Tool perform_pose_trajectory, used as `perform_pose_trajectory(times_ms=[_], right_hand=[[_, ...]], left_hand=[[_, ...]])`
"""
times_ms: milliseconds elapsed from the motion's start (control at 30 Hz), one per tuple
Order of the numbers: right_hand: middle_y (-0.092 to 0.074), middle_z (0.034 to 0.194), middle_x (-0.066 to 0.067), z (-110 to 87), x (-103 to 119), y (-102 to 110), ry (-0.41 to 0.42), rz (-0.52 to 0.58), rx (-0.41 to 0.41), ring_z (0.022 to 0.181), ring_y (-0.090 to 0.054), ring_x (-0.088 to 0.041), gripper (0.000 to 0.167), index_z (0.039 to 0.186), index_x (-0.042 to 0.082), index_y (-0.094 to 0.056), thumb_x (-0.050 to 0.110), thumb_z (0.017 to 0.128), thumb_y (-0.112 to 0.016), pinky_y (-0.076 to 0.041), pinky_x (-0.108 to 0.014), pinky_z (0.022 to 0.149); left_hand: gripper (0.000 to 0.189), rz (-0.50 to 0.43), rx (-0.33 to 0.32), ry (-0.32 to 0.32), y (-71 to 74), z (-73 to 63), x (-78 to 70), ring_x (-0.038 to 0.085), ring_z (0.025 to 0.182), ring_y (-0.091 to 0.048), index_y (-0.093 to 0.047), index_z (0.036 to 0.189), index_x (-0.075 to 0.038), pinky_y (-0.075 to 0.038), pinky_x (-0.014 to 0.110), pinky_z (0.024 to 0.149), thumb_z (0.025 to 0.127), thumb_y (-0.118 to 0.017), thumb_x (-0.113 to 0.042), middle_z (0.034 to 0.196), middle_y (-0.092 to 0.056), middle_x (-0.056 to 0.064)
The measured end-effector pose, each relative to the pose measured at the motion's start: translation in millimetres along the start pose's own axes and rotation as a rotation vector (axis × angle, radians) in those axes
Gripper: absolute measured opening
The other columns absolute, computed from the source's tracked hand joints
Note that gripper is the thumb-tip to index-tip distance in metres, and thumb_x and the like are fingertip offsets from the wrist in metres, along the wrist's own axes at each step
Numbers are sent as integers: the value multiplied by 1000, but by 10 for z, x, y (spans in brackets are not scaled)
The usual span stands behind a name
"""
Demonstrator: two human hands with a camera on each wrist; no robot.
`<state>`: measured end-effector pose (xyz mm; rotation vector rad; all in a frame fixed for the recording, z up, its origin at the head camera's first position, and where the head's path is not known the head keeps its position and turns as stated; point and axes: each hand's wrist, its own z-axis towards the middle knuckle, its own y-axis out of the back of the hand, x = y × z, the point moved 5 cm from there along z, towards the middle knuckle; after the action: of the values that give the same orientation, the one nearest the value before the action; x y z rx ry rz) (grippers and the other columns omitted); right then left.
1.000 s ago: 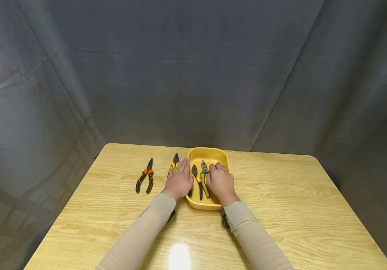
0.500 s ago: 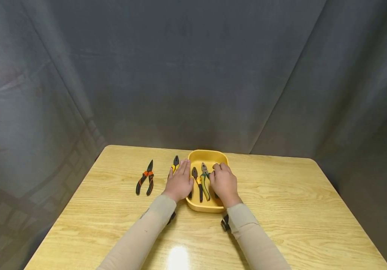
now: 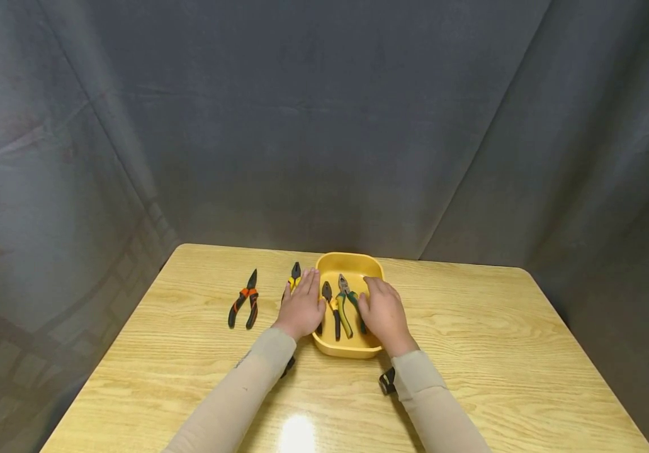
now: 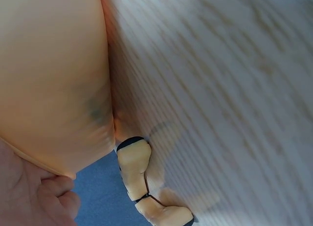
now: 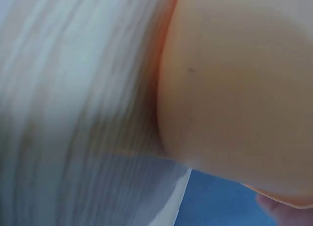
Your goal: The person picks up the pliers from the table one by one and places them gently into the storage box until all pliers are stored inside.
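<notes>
My left hand (image 3: 301, 305) lies over the left rim of the yellow tray (image 3: 349, 353), fingers straight. Over the tray's right side is my right hand (image 3: 385, 311), its fingers relaxed and nothing visibly held. Inside the tray, pliers with green and olive handles (image 3: 345, 308) lie beside that thumb. Left of them lie black-and-yellow pliers (image 3: 336, 319) with dark jaws. A dark piece at the tray's left edge is mostly hidden by my left hand. In the left wrist view, the hand (image 4: 34, 194) shows below the tray wall (image 4: 54, 79). The right wrist view shows mostly tray wall (image 5: 239, 89).
Orange-and-black long-nose pliers (image 3: 243, 299) lie on the wooden table (image 3: 483, 340), left of the tray. Closer to the tray are yellow-and-black pliers (image 3: 295, 272), partly behind my left hand. A grey curtain (image 3: 301, 126) hangs behind the table.
My right hand has drawn back to the right from the green-handled pliers, whose dark green handle now shows. Those pliers stay in the tray. My left hand keeps its place.
</notes>
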<state>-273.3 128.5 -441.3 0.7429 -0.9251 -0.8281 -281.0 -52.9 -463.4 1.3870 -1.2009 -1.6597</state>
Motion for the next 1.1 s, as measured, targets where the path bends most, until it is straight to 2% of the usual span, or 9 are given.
perform_pose_trajectory(times_ms=[233, 400, 700, 1100], right_hand=[[-36, 160, -20, -74, -43, -10, -44, 8, 109, 148, -31, -40, 67, 157, 0, -34, 33, 103, -58, -16, -68, 117], [-20, 168, -12, -139, -94, -29, -67, 4, 212, 155, -12, -33, 77, 163, 7, -19, 47, 105, -50, -1, -66, 119], [-9, 169, -13, -199, -188, 18, -135, 10, 290, 156, -1, -33, 86, 163, 4, -9, 54, 104, -47, 9, -67, 117], [-4, 169, -19, -205, -296, 30, -155, 18, 343, 155, 1, -36, 91, 161, -2, -8, 59, 103, -43, 5, -68, 117]], left_hand=[[65, -20, -3, -4, 6, -18, -7, 27, 156, -11, -14, 163, -5, -10, 60, 122, 109, -39, -31, 169, -13, 11], [65, -12, 3, 3, -3, -27, -4, 26, 156, -10, -13, 163, -6, -9, 59, 123, 109, -40, -32, 169, -12, 10], [66, -13, -1, -9, -3, -24, -10, 26, 156, -9, -11, 163, -6, -10, 59, 122, 109, -39, -33, 169, -12, 11], [66, -8, 6, 1, 2, -9, -1, 24, 156, -7, -11, 163, -7, -9, 59, 123, 110, -39, -33, 170, -11, 9]])
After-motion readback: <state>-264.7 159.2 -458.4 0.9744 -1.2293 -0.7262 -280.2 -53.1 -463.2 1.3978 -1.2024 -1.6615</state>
